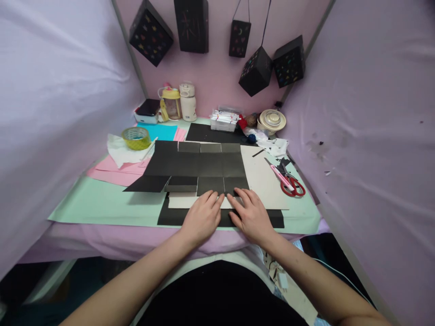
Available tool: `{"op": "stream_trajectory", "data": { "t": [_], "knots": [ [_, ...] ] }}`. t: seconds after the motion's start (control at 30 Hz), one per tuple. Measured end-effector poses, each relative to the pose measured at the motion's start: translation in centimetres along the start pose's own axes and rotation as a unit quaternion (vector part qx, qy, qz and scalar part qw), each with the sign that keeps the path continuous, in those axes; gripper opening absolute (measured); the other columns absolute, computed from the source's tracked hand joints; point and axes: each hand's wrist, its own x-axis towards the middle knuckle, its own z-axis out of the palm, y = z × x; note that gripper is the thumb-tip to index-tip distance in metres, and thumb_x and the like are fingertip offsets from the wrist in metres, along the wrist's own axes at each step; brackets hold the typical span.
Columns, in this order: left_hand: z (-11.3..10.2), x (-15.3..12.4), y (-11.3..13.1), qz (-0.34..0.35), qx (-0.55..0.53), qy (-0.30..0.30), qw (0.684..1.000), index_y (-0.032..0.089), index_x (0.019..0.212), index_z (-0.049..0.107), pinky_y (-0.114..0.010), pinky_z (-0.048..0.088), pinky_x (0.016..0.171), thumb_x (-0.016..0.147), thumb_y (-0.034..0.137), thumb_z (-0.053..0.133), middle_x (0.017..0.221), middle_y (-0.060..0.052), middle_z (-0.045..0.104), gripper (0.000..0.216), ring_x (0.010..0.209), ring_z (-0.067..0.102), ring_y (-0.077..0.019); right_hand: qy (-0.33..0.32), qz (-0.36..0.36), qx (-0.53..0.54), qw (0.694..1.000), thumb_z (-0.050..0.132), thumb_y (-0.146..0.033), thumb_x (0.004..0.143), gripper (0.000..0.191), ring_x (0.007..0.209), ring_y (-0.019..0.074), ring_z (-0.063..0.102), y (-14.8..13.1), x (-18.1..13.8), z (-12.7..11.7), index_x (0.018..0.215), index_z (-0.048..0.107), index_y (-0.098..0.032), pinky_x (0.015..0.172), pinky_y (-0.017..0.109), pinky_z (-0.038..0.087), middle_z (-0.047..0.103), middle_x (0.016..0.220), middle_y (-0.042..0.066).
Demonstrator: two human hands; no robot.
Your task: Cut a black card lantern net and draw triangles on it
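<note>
A sheet of black card [210, 164], cut with slits into flaps and creased, lies in front of me. My left hand [204, 215] rests at its near edge, fingers stretched forward and touching a near flap [210, 184]. My right hand [252, 213] has its fingers spread, with the fingertips on the edge of the near right flap [235, 183]. The flap left of my left hand [181, 182] stands bent up, and the far-left part slants out. Underneath are a white board [263, 181] and another black sheet [277, 218].
On the right lie red-handled scissors [298, 188] and a pink craft knife [282, 176]. Yellow tape [136, 141] and pink paper [112, 170] are at left. Behind stand a marker box [222, 122], bottles [188, 102] and a round cream container [272, 121]. Black paper boxes [256, 70] hang above.
</note>
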Motion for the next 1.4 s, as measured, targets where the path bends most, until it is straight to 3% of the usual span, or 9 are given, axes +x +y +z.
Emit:
{"op": "stream_trajectory", "data": {
  "t": [0.13,0.63,0.9,1.2,1.4],
  "knots": [
    [0.0,0.0,0.0,0.005,0.003,-0.002,1.000,0.006,0.133,0.055,-0.041,0.044,0.104,0.096,0.019,0.041,0.125,-0.016,0.061,0.042,0.121,0.052,-0.0301,-0.019,-0.011,0.000,1.000,0.051,-0.036,0.094,0.047,0.128,0.0308,0.044,0.1,0.0,0.1,0.138,0.054,-0.017,0.110,0.050,0.037,0.052,0.140,0.016],
    [-0.1,0.0,-0.1,0.005,-0.008,-0.008,1.000,0.007,0.132,0.055,-0.041,0.043,0.103,0.097,0.019,0.039,0.123,-0.017,0.062,0.041,0.122,0.051,-0.0291,-0.043,-0.036,-0.044,0.997,0.057,-0.033,0.092,0.045,0.119,0.0304,0.052,0.1,0.8,-0.7,0.134,0.057,-0.016,0.097,0.043,0.048,0.059,0.134,0.015],
    [-0.2,0.3,0.0,0.007,-0.003,-0.031,0.999,0.008,0.133,0.054,-0.042,0.044,0.101,0.095,0.019,0.041,0.122,-0.017,0.061,0.042,0.120,0.051,-0.0293,-0.049,-0.040,-0.081,0.995,0.052,-0.027,0.093,0.040,0.114,0.0317,0.055,-0.6,1.5,-0.7,0.130,0.059,-0.014,0.097,0.048,0.046,0.061,0.130,0.017],
    [-0.5,0.5,-0.2,0.002,-0.007,-0.041,0.999,0.016,0.137,0.053,-0.043,0.045,0.097,0.094,0.019,0.043,0.122,-0.016,0.059,0.044,0.119,0.049,-0.0300,0.005,-0.047,0.073,0.996,0.044,-0.021,0.095,0.045,0.129,0.0266,0.048,2.6,0.2,-0.2,0.139,0.049,-0.012,0.106,0.050,0.043,0.052,0.140,0.018],
    [-0.4,0.5,-0.3,-0.005,-0.007,-0.041,0.999,0.018,0.137,0.052,-0.043,0.044,0.098,0.094,0.020,0.043,0.121,-0.014,0.058,0.044,0.118,0.048,-0.0294,0.001,-0.070,0.042,0.997,0.049,-0.025,0.094,0.040,0.116,0.0290,0.051,2.7,0.1,-1.0,0.131,0.057,-0.013,0.103,0.051,0.044,0.059,0.125,0.017]
  ]
}}
